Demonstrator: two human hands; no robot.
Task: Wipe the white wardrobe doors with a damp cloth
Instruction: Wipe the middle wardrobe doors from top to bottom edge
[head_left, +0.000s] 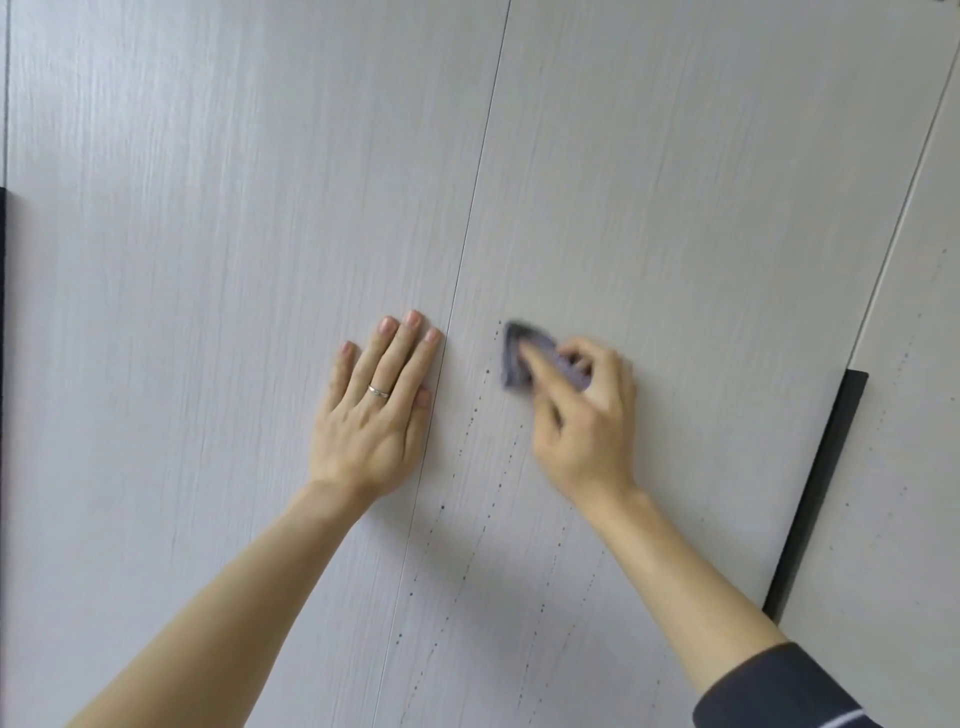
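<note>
While the left hand (376, 410) lies flat with straight fingers on the pale wood-grain left wardrobe door (218, 260), just beside the seam, the right hand (582, 421) pinches a small crumpled grey-purple cloth (522, 358) against the right wardrobe door (675, 208). Blurred, the cloth sits under the right fingertips, near the left hand but apart from it, with lines of dark droplets (470, 431) trailing below.

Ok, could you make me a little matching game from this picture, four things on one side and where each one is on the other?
Things:
1 left hand
2 cloth
3 ring
4 black strip

Places:
A held in the right hand
B along the right door's edge
C flat on the left door
D worn on the left hand

Pairs: 1-C, 2-A, 3-D, 4-B
</note>
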